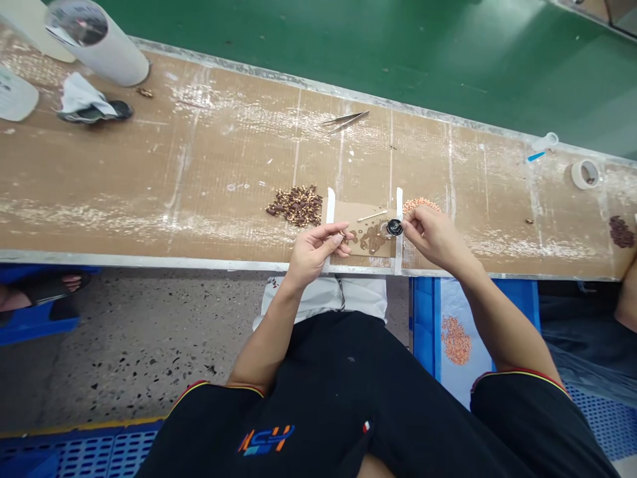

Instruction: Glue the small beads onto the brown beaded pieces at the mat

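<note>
My left hand (317, 249) pinches a tiny brown part at its fingertips, just left of a taped-down cardboard square (363, 229) near the bench's front edge. My right hand (432, 234) hovers at the square's right side, fingertips touching a small black round part (395, 228). A thin stick (372, 215) lies on the cardboard, with brown stains below it. A pile of brown parts (297, 204) lies left of the square. A pile of orange parts (418, 204) shows behind my right hand.
Tweezers (346, 120) lie farther back on the brown bench (149, 179). A white roll (99, 41) and a cloth (82, 99) stand at the far left, a tape roll (585, 173) at the right. A green belt (398, 46) runs behind. More orange parts (455, 340) lie in a blue bin below.
</note>
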`<state>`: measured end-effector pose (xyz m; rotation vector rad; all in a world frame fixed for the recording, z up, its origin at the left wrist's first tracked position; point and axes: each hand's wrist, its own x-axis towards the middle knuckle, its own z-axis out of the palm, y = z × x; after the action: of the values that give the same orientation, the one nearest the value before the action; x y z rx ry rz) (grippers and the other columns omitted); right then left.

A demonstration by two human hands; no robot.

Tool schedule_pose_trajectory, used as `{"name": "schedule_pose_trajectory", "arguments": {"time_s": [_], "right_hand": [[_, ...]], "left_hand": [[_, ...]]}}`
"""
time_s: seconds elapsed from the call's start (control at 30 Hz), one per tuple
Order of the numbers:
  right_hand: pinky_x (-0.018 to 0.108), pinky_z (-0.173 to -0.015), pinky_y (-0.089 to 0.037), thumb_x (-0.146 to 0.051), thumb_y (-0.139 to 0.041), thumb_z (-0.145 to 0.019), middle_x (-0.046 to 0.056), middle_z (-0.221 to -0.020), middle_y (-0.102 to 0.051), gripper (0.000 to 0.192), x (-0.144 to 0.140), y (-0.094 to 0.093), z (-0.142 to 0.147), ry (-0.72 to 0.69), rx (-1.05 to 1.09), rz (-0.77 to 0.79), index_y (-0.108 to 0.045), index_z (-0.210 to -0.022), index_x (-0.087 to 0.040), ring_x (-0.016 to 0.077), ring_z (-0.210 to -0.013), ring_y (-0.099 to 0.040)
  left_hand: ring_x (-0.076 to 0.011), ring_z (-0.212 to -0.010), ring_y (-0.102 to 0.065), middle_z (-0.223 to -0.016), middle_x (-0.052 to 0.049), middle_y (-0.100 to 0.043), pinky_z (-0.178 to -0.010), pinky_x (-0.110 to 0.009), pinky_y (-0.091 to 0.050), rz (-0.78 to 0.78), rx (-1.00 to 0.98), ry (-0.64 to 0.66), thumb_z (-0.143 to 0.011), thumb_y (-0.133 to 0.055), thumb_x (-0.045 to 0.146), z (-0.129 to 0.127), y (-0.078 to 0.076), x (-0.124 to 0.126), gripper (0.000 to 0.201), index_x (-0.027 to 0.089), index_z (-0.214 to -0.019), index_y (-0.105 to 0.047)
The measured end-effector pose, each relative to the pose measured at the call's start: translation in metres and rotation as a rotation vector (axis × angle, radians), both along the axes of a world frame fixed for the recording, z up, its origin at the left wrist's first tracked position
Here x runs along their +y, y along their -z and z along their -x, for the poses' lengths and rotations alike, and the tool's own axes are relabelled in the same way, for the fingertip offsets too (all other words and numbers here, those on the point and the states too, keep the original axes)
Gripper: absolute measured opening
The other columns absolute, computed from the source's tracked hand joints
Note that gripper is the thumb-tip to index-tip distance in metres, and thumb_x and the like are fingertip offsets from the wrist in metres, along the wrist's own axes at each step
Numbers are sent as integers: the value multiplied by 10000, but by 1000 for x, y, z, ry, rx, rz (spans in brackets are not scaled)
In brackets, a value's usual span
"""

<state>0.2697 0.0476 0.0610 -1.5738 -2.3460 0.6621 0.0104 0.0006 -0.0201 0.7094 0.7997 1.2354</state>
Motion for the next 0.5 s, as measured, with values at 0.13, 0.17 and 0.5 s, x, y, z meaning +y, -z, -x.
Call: {"name": "schedule_pose_trajectory", "arguments": {"time_s": [0.13,0.17,0.5], "right_hand": [[337,-656,-425,-308,-529,-995,36,-743,-582,201,2,3,0,-8,-10,4,-471,-809,-262,198,-667,-523],[340,-658,-426,-312,-529,-996,39,-747,-585,201,2,4,0,-8,-16,-1,-474,-809,-261,201,-671,-526],[360,-675,-425,-316,-536,-990,60,-788,-611,188,2,7,1,-3,-65,-46,-476,-820,-261,217,-696,-538]], "left_hand": [[-138,-645,-762,-904,-83,-835,-614,-246,-661,1,4,-3,-733,-955,512,0,0,0,458,174,-1023,-848],[-137,-646,-762,-902,-80,-833,-611,-241,-658,-3,1,-4,-736,-955,508,-1,0,0,453,175,-1023,-846],[-154,-668,-759,-935,-100,-824,-624,-278,-657,-44,28,16,-799,-909,490,0,2,-1,429,156,-1054,-824]]}}
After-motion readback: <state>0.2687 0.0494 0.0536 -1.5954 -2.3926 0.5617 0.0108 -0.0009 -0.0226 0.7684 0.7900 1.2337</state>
